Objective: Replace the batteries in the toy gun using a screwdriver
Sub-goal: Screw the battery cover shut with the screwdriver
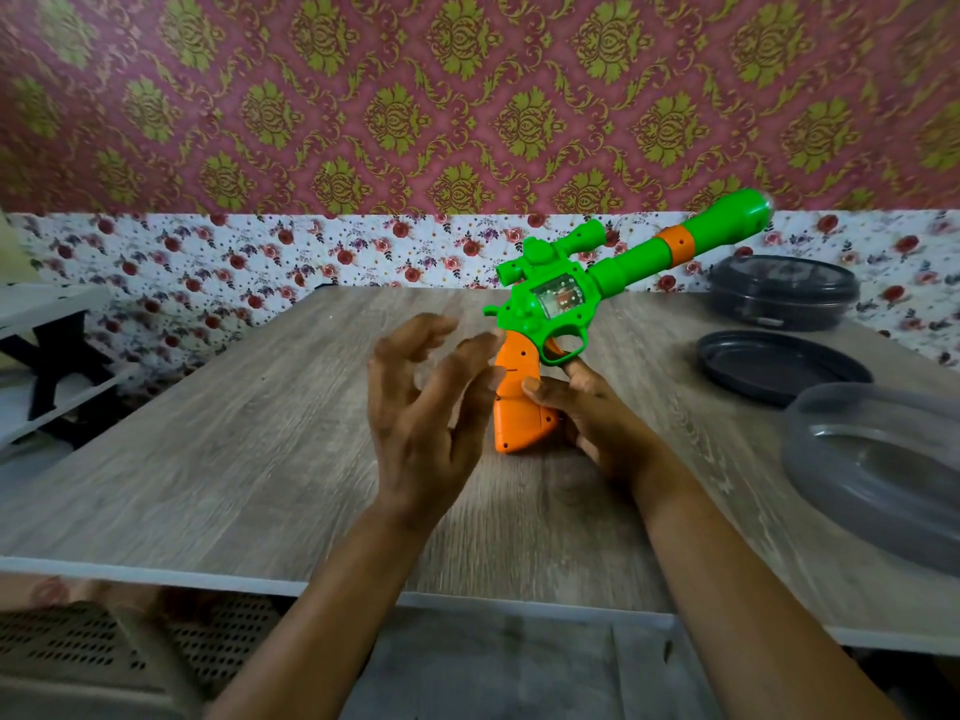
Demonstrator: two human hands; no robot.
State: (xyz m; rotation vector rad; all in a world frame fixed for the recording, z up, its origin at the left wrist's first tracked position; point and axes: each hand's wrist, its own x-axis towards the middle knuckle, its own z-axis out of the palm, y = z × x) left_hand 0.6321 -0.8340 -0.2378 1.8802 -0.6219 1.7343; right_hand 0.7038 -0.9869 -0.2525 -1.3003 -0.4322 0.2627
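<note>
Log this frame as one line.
right hand: grips toy gun by orange handle, barrel tilted up-right | left hand: open, blurred, beside handle | screwdriver: not in view

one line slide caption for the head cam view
The right hand grips the toy gun by its orange handle at a wooden table; the open left hand hovers beside it.

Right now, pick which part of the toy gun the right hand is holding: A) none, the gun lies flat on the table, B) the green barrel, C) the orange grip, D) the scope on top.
C: the right hand curls round the orange grip of the toy gun, thumb on its side, while the left hand is spread open beside it.
</note>
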